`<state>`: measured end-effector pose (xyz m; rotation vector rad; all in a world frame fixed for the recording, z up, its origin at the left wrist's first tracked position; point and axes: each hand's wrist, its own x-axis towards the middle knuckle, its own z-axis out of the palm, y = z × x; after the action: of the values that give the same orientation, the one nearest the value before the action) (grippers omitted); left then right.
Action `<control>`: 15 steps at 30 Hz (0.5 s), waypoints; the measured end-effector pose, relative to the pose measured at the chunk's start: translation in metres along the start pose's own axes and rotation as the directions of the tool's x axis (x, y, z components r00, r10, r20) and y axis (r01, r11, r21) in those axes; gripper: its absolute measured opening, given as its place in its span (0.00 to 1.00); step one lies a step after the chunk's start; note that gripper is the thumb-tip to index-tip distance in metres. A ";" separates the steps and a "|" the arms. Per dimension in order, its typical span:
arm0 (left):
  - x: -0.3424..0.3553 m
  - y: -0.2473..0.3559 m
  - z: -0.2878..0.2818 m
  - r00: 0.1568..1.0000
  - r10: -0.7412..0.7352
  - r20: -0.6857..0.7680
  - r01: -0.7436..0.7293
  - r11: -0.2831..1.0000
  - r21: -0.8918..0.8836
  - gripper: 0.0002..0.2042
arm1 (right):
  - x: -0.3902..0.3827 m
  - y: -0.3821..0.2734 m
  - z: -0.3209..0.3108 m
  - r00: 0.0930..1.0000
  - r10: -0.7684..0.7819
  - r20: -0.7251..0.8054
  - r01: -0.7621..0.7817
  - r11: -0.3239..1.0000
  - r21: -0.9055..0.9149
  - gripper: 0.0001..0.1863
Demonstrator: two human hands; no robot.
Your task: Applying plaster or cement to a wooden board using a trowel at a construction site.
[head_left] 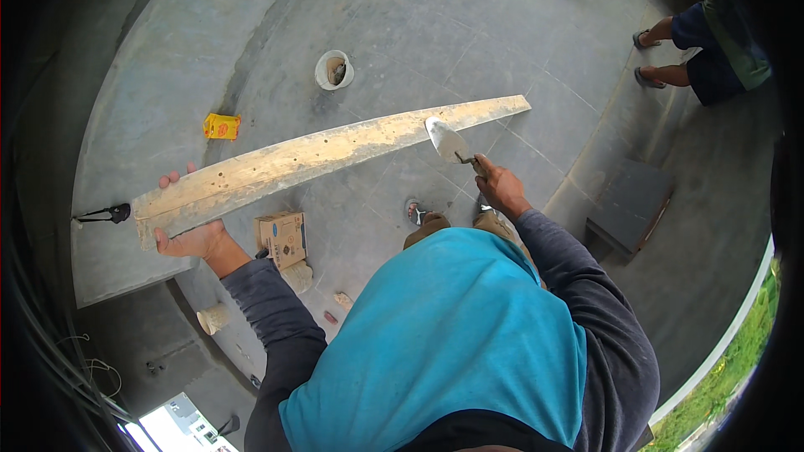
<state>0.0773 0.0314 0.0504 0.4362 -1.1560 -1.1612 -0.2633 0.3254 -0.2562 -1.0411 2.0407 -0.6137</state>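
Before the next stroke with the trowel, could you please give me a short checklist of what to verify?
1. Left hand grips the near end of the wooden board: ok.
2. Right hand closed on the trowel handle: ok.
3. Trowel blade over the board's face: ok; actual contact: cannot tell.
4. Far end of the board supported: cannot tell.
5. Bystander's feet away from the board: ok.
6. Cardboard box near the feet below the board: not ok.
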 end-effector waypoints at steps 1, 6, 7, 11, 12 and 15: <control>0.001 -0.002 0.002 1.000 0.000 -0.002 0.000 1.000 -0.002 0.35 | 0.006 0.006 0.000 0.998 0.058 -0.019 -0.058 0.998 -0.013 0.29; -0.002 -0.004 0.000 1.000 0.008 -0.027 -0.008 1.000 0.017 0.36 | -0.001 0.001 0.001 1.000 -0.001 -0.017 0.000 0.995 -0.103 0.28; -0.001 -0.004 0.000 0.999 0.007 -0.033 -0.006 1.000 0.018 0.36 | -0.004 -0.012 -0.008 1.000 -0.022 0.000 0.022 0.992 -0.122 0.27; 0.001 -0.006 -0.003 0.999 0.003 -0.035 -0.003 1.000 0.005 0.38 | 0.010 -0.010 -0.017 0.993 0.107 0.045 -0.099 0.982 -0.158 0.28; 0.001 -0.007 -0.003 1.000 0.004 -0.021 -0.004 1.000 -0.001 0.38 | 0.012 -0.008 -0.015 0.993 0.108 0.046 -0.100 0.982 -0.162 0.28; -0.001 -0.007 -0.003 0.999 -0.002 -0.033 0.002 1.000 -0.001 0.39 | 0.011 -0.017 -0.014 1.000 0.019 0.017 -0.015 0.978 -0.208 0.24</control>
<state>0.0764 0.0287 0.0437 0.4544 -1.1270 -1.1523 -0.2713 0.3077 -0.2405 -1.1429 2.1287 -0.3862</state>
